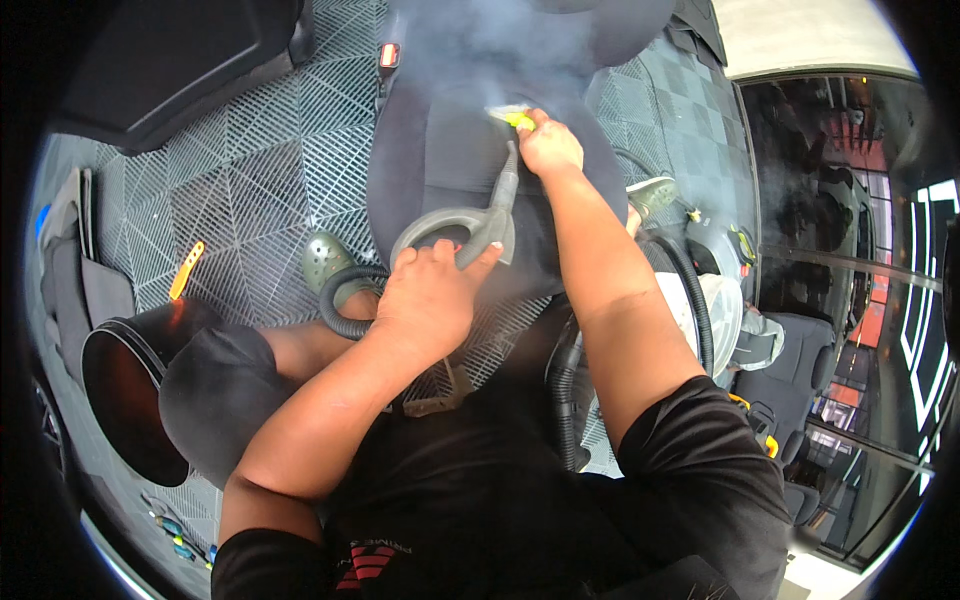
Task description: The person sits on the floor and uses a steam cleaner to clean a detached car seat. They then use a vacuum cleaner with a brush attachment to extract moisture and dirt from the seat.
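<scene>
A dark fabric car seat (465,161) stands before me, with steam drifting over its upper part. My left hand (431,289) is closed around the looped handle of a grey steam cleaner gun (499,202), its narrow nozzle directed up the seat. A black corrugated hose (341,304) curves beside my left wrist. In my right hand (551,146) is a small brush (516,118) with a bright yellow-green handle and pale bristles, held against the seat fabric just beyond the nozzle tip. The red seat-belt buckle (389,55) shows at the seat's left edge.
A black bucket (135,397) lies tilted at my left knee, near an orange strip tool (187,270) on the grated floor tiles (247,187). On the right are a vacuum-type hose (694,300), a white container (724,322), another car seat (787,360) and glass panels (817,262).
</scene>
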{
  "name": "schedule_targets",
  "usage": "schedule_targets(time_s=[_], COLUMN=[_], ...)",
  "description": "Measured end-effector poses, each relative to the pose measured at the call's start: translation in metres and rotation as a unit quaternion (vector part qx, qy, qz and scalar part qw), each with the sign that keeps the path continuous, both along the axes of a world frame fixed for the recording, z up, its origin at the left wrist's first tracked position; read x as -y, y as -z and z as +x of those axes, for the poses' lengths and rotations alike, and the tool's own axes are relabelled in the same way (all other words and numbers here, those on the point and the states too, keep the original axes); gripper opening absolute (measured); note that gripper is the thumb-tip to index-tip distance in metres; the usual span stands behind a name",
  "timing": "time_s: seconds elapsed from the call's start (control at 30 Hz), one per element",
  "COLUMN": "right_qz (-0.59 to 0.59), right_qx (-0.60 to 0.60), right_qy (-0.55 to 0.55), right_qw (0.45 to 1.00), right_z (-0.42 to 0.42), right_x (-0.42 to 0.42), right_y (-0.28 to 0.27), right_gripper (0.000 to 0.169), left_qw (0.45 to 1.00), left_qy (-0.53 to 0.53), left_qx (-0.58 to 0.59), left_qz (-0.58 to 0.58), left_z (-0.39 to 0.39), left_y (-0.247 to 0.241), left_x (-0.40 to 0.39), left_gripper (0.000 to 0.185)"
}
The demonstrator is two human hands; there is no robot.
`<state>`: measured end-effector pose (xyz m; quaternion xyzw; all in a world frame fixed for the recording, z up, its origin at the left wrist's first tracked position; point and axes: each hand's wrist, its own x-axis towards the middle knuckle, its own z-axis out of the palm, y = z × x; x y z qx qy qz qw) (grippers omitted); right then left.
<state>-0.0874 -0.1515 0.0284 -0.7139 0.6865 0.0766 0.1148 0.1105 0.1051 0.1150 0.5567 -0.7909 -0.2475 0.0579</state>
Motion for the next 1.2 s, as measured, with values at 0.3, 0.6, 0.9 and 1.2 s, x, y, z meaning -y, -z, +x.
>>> schedule_targets(time_s=[0.3,0.6,0.9,1.2], right_qz=[0.023,0.015,0.004,-0.078], right_qx=[-0.008,-0.001,0.018,-0.056], right_qy=[0.002,0.023,0.037,-0.040], right_qw=[1.000,1.000,0.999,0.995], right_z=[0.001,-0.050,-0.114,-0.154], right_x=[0.038,-0.010,-0.080,-0.170], right_y=[0.004,-0.008,-0.017,-0.030], right_gripper=[0.049,0.049,0.048,0.048], left_qw=[1.000,0.999,0.997,0.998], left_qy=[0.009,0.031,0.058,0.055], left_qx=[-0.009,0.028,0.045,0.025], left_qz=[-0.023,0.020,0.016,-0.027], left_z=[-0.011,-0.032,-0.041,-0.026], left_y=[0.011,0.002,-0.006,-0.018], left_x=[0.017,0.022,-0.001,-0.030], left_gripper=[0.069,0.072,0.073,0.074])
